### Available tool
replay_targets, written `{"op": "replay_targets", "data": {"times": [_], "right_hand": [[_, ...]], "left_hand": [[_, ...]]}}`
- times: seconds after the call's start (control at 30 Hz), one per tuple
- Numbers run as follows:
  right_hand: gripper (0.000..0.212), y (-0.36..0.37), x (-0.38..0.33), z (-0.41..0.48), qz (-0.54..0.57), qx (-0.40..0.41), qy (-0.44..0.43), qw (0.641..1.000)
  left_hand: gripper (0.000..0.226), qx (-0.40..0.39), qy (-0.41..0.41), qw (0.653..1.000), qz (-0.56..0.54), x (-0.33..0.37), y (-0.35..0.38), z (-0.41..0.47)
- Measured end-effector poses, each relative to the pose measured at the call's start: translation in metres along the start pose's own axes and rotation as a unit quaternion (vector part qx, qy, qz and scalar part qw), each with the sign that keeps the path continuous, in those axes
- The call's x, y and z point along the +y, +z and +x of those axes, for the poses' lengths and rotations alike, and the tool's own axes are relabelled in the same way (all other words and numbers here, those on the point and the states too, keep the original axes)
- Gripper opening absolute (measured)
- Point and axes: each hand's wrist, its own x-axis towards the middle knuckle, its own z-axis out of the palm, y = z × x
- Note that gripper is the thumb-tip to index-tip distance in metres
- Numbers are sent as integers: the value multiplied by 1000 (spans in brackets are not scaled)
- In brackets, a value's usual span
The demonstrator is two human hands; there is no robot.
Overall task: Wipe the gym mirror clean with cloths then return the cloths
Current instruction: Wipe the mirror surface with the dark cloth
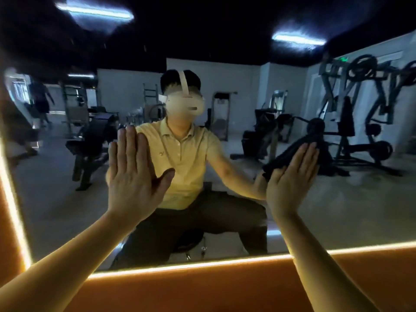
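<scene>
A glowing light strip (13, 199) runs along the left edge of the mirror (67, 210). On the left-centre of the mirror, the left hand (132, 176) lies flat against the glass, fingers straight and together, thumb spread, holding nothing. Right of centre, the right hand (290, 176) presses a dark cloth (279, 161) onto the mirror with straight, extended fingers. Below the mirror's lit lower edge is an orange wall (202, 293).
</scene>
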Motion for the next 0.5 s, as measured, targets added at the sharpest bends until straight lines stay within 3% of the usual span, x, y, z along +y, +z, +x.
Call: {"op": "replay_targets", "data": {"times": [0.07, 0.13, 0.2, 0.27, 0.33, 0.5], "right_hand": [[73, 11, -30, -24, 26, 9, -36, 999], [76, 24, -58, -63, 37, -51, -192, 979], [75, 30, -67, -87, 29, -122, -392, 911], [71, 30, -46, -68, 21, -142, -526, 838], [74, 22, -11, -22, -15, -118, -539, 834], [77, -18, 84, 129, -67, -9, -310, 948]], "left_hand": [[106, -8, -36, 999, -1, 12, -5, 1], [99, -12, -37, 999, -13, 34, -9, 7], [85, -8, 27, 1000, -14, 61, -8, 17], [74, 3, 85, 996, -19, 86, -2, 38], [73, 14, 106, 994, -10, 106, 9, 65], [82, 6, 81, 996, 48, 130, 28, 101]]}}
